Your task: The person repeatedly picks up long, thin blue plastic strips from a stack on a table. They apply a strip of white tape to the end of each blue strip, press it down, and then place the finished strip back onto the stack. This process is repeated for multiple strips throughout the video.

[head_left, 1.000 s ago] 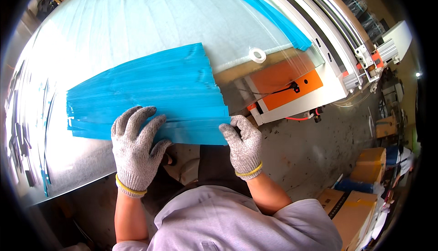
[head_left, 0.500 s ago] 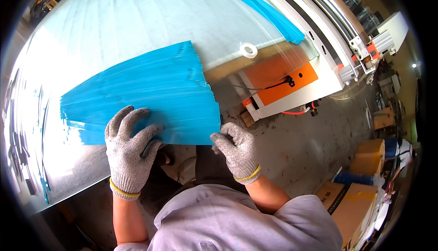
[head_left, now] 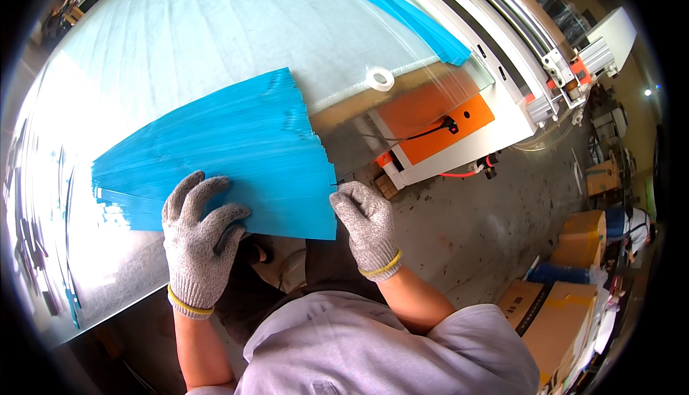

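My gloved left hand [head_left: 201, 240] presses flat, fingers spread, on a fanned stack of long blue plastic strips [head_left: 230, 154]; my right hand [head_left: 367, 226] rests open against its end, at the pale table's [head_left: 179, 43] near edge.

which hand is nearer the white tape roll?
Right. The right hand sits at the right end of the blue sheet stack, below the white tape roll. The left hand rests on the stack's near edge, farther left.

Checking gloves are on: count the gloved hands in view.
2. Left hand lies flat on the blue sheets; right hand touches their right edge.
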